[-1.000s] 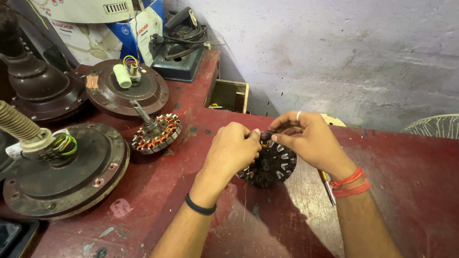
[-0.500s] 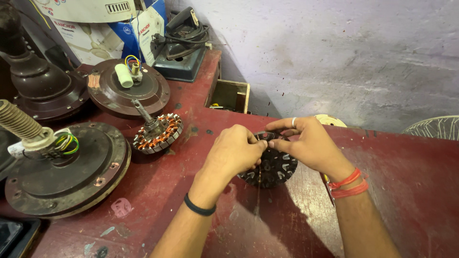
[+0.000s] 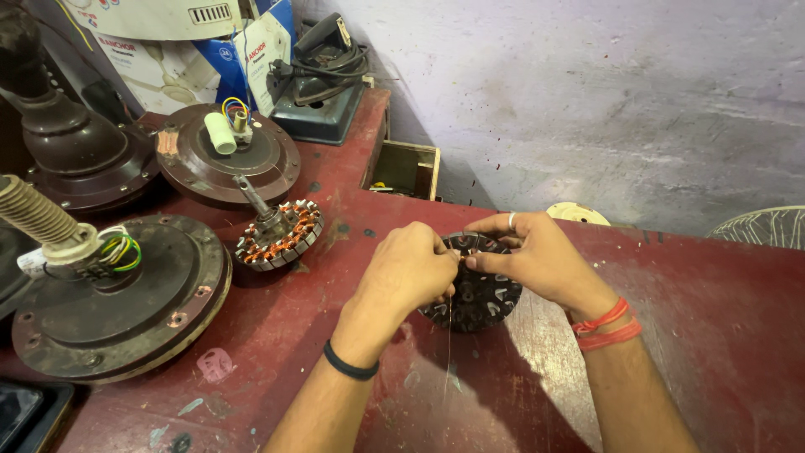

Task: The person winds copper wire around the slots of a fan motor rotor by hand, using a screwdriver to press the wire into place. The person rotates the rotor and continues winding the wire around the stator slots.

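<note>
Dark steel laminations mark the bare stator core (image 3: 478, 294), a slotted disc that stands tilted on its rim on the red workbench (image 3: 721, 335), just right of the frame's centre. Both hands meet over its upper edge, at about 11 o'clock on the disc. The left hand (image 3: 407, 273) comes in from 8 o'clock with fingers curled shut and tips pinched together; the right hand (image 3: 537, 260) comes in from 4 o'clock, thumb and forefinger pressed closed toward the left fingertips. A thin wire (image 3: 449, 352) hangs straight down from that pinch toward 6 o'clock, across the face of the core; whether 1 hand or both actually grip it, I cannot tell. The core lies directly beneath and between the hands, its flat face toward the camera and its axis pointing roughly at the viewer. The right hand lies over more of the disc and seems the nearer.

Outward, at 9 o'clock, a copper-wound stator (image 3: 278, 235) on a shaft rests on the bench. Farther left lies a brown ceiling fan motor housing (image 3: 126, 310) with coloured leads, and at 10 o'clock another fan cover (image 3: 251, 164) carries a white capacitor (image 3: 220, 132). At 12 o'clock sits a small wooden box (image 3: 407, 168).
</note>
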